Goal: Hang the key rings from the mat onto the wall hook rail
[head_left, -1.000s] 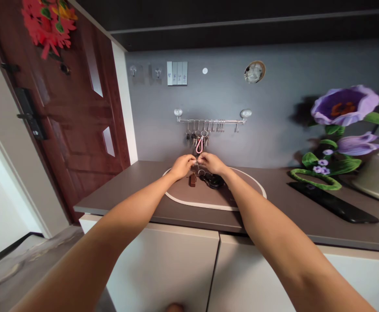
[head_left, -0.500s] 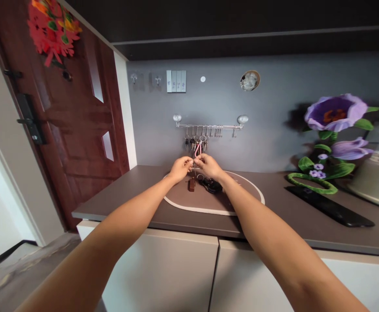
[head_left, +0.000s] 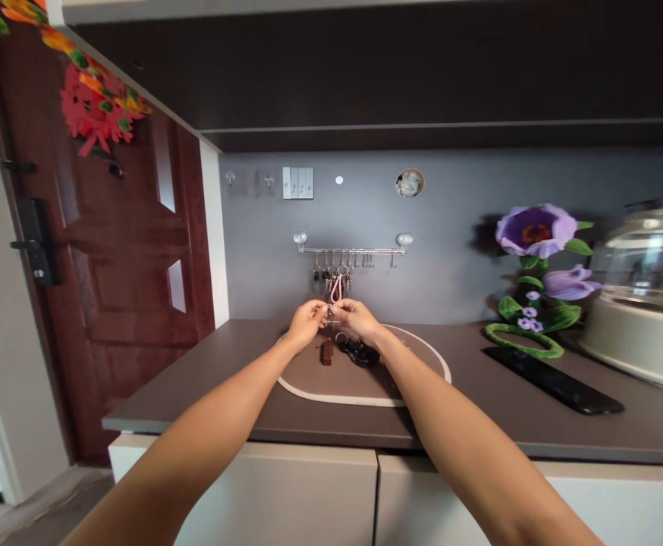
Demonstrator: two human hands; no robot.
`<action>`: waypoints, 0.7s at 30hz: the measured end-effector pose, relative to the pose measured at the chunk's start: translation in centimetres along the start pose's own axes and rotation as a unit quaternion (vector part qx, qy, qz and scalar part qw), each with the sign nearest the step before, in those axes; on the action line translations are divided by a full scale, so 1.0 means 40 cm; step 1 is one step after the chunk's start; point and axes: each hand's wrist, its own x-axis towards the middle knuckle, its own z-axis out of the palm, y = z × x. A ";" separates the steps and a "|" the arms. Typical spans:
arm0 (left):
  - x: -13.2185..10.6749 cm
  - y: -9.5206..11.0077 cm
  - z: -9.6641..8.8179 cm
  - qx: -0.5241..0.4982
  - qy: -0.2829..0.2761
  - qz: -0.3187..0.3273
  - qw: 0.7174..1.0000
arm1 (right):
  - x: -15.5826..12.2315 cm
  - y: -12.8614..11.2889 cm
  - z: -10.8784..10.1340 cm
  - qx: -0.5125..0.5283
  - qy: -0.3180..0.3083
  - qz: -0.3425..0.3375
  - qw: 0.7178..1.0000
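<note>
My left hand [head_left: 306,324] and my right hand [head_left: 357,320] meet fingertip to fingertip over the mat. Both pinch a small metal piece that looks like a key ring [head_left: 330,309]; the fingers hide most of it. Just behind them, a pink strap [head_left: 337,289] hangs from a rail [head_left: 354,251] among several keys [head_left: 325,277] on hooks. Below my hands on the brown mat [head_left: 309,383] are a brown key fob [head_left: 326,353] and a black keychain bundle [head_left: 361,353] with a metal ring.
A purple flower ornament [head_left: 536,231] stands on the right, with a black flat object [head_left: 559,383] in front. Beyond it is a domed appliance [head_left: 639,326]. A dark shelf [head_left: 366,68] overhangs the counter [head_left: 195,387]. At left is a red-brown door [head_left: 138,296].
The view has tilted up, so the counter and rail sit lower in the picture. My hands stay together, still pinching the small metal piece in front of the rail.
</note>
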 end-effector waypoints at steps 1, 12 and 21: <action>-0.001 -0.001 0.001 0.006 -0.002 0.000 1.000 | 0.001 0.000 -0.002 -0.005 0.006 0.000 1.000; -0.014 -0.003 -0.007 0.190 -0.010 0.036 0.981 | 0.017 -0.022 -0.030 0.011 0.132 -0.045 0.990; -0.018 -0.009 -0.013 0.233 -0.004 0.029 0.972 | 0.084 -0.095 -0.062 0.033 0.301 -0.034 0.953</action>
